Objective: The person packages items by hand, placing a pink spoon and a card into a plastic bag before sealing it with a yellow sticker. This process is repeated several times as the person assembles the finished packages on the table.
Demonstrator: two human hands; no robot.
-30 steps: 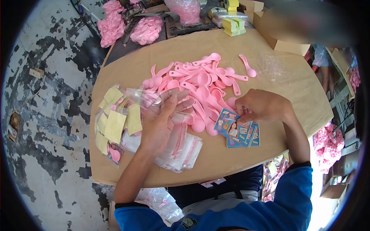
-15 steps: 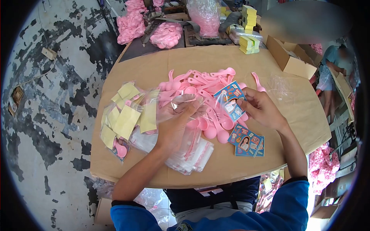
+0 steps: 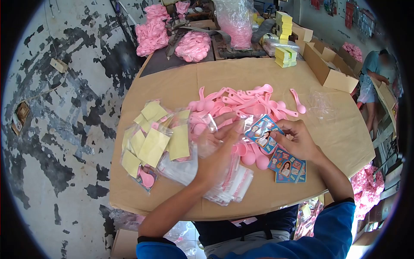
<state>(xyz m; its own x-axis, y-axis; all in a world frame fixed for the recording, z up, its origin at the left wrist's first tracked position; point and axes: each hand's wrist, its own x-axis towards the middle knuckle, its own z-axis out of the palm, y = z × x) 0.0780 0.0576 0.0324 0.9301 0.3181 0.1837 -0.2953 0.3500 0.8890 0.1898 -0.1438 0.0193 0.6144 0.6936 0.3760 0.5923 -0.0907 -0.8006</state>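
Observation:
My right hand (image 3: 298,139) pinches a blue printed card (image 3: 261,130) between thumb and fingers. Its left end meets a clear plastic bag (image 3: 210,124), which my left hand (image 3: 219,152) grips. Behind both hands lies a heap of pink measuring spoons (image 3: 248,103). A small stack of the same blue cards (image 3: 288,168) rests on the table below my right wrist. Under my left forearm is a pile of flat clear bags (image 3: 235,183). Left of that hand, filled bags (image 3: 151,144) show yellowish cards, and a pink spoon shows in one.
The brown-covered table (image 3: 164,88) has a curved edge. One loose spoon (image 3: 297,101) and crumpled clear plastic (image 3: 321,105) lie at right. Along the back are an open carton (image 3: 334,80), yellow stacks (image 3: 285,57) and bagged pink spoons (image 3: 192,46). Another person (image 3: 374,73) is at far right.
The card and the bag have come closer together, the card's left end now at the plastic. My left hand has shifted toward the right hand. The whole view has moved slightly.

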